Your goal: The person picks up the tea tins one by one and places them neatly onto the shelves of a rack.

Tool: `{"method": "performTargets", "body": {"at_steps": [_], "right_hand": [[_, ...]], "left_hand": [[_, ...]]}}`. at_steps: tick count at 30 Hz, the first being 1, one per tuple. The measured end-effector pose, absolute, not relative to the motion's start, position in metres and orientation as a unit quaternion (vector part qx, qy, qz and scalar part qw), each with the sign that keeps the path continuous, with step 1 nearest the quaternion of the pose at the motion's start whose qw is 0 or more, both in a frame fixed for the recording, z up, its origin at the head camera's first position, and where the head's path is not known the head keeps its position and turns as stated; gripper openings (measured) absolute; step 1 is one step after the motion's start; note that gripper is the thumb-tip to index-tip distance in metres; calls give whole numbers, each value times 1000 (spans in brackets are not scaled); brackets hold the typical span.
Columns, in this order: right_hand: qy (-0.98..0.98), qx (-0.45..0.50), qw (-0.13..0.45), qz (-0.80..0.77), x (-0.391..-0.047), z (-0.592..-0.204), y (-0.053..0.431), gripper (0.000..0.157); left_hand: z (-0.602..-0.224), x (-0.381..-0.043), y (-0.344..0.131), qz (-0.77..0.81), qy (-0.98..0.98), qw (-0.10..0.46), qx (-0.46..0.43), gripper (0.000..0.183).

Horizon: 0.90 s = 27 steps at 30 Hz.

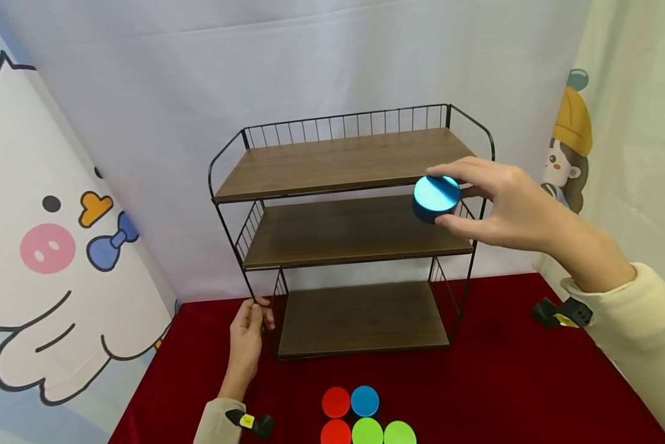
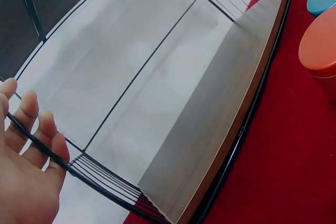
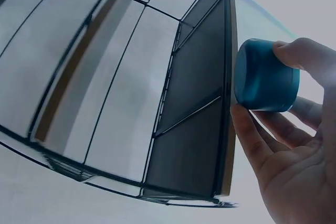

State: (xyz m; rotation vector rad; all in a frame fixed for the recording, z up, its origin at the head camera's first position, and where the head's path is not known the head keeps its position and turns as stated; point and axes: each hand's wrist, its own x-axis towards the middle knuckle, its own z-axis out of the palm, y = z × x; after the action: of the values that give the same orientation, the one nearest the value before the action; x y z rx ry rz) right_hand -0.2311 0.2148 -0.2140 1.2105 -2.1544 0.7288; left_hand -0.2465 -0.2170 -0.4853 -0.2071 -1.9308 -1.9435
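Observation:
My right hand (image 1: 512,203) pinches a blue round tin (image 1: 435,196) between thumb and fingers. In the head view it is in front of the right end of the three-tier shelf rack (image 1: 343,161). The right wrist view has the tin (image 3: 265,77) close to the front edge of a shelf board (image 3: 229,129); whether they touch I cannot tell. Low on the rack's left side, my left hand (image 1: 247,336) holds the black metal post. Its fingers (image 2: 48,124) curl behind the wire frame in the left wrist view.
In front of the rack, on the red cloth (image 1: 509,370), stand two red tins (image 1: 336,402), another blue tin (image 1: 365,401) and two green tins (image 1: 368,431). A white curtain (image 1: 332,55) hangs behind. Printed cartoon cloths flank both sides.

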Motion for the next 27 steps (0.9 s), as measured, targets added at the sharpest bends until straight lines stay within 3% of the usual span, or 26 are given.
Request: {"method": "performTargets", "body": {"at_steps": [12, 27], "right_hand": [[-803, 447, 275, 282, -250, -187, 194, 58], [-856, 357, 246, 280, -264, -176, 199, 53]], "left_hand": [[-486, -246, -222, -692, -696, 177, -75, 39], [-487, -244, -222, -693, -696, 169, -85, 41]]}}
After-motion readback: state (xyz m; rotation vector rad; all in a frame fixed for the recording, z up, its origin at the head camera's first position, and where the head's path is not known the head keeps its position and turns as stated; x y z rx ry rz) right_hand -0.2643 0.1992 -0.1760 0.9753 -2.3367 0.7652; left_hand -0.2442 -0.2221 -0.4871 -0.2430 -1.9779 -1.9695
